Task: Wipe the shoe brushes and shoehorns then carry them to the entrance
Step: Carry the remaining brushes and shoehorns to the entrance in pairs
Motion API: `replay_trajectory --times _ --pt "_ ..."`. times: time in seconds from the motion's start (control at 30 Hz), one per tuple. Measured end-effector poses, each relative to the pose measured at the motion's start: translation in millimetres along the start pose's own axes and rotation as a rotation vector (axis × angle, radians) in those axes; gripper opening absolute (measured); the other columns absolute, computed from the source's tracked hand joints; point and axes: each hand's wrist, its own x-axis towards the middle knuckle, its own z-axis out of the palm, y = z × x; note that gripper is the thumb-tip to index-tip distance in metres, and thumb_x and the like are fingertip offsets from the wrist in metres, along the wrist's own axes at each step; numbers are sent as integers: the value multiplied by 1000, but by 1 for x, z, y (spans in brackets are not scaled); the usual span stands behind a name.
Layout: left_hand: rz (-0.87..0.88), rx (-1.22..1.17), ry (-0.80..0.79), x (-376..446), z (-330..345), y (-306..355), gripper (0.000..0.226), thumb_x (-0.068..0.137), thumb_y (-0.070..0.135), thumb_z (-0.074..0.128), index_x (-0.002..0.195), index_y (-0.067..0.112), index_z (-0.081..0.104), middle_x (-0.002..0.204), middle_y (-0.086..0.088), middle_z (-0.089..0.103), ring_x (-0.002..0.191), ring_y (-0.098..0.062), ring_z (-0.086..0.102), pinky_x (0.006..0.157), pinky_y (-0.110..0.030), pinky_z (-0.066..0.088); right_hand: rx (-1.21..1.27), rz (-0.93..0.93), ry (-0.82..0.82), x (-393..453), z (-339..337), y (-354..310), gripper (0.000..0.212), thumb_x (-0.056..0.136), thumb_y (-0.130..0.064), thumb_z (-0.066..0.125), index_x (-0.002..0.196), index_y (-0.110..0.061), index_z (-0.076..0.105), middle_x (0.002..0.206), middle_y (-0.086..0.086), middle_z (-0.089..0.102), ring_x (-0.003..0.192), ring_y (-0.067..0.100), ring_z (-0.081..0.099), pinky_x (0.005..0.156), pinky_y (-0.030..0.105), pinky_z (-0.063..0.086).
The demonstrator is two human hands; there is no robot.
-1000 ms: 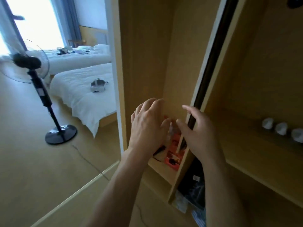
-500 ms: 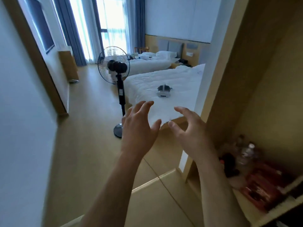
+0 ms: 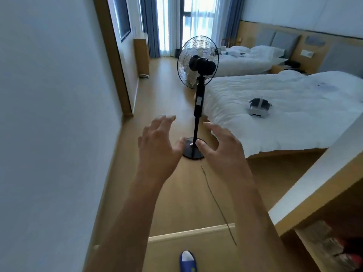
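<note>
Daylight pours in through the tall curtained window [image 3: 193, 22] at the far end, blown out to white glare, and leaves the room evenly bright with soft, faint shadows. The wide lens bends the pale grey-white wall [image 3: 49, 114] and the wooden cabinet edge [image 3: 314, 193] outward at the sides. Motion blur smears the cluttered cabinet shelf [image 3: 330, 250] at lower right.
</note>
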Motion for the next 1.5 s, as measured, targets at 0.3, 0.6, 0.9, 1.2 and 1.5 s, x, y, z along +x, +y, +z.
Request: replay_trajectory --times 0.3,0.6,0.9,1.2,1.5 --pt "-92 106 82 163 28 -31 55 91 37 64 142 28 46 149 5 45 138 -19 39 114 -44 32 58 -119 -153 183 57 0 52 94 -35 65 144 -27 51 145 -4 52 137 16 44 115 39 34" --pt "-195 133 87 260 72 -88 59 92 38 64 146 28 43 152 4 43 141 -18 37 117 -40 30 -11 -113 -291 299 115 24 54 94 -38 63 145 -30 48 148 -7 49 138 16 41 116 40 32" --pt "-178 95 45 387 122 -166 61 90 39 66 145 30 42 150 4 45 138 -20 41 115 -43 34 -62 -34 -290 416 189 40 52 96 -38 62 145 -29 48 148 -6 48 139 14 39 114 34 28" --pt "-86 73 -29 581 127 -262 61 91 40 65 146 31 40 151 5 43 139 -20 39 113 -40 33 -117 6 -258 587 294 -4 53 96 -38 61 146 -27 46 148 -6 49 139 15 40 117 39 30" --pt "-74 29 -73 715 142 -345 61 90 40 65 145 32 40 151 5 43 140 -19 38 113 -41 31 -168 69 -258 719 378 -19 54 96 -38 61 146 -28 46 150 -6 48 140 14 40 117 40 30"
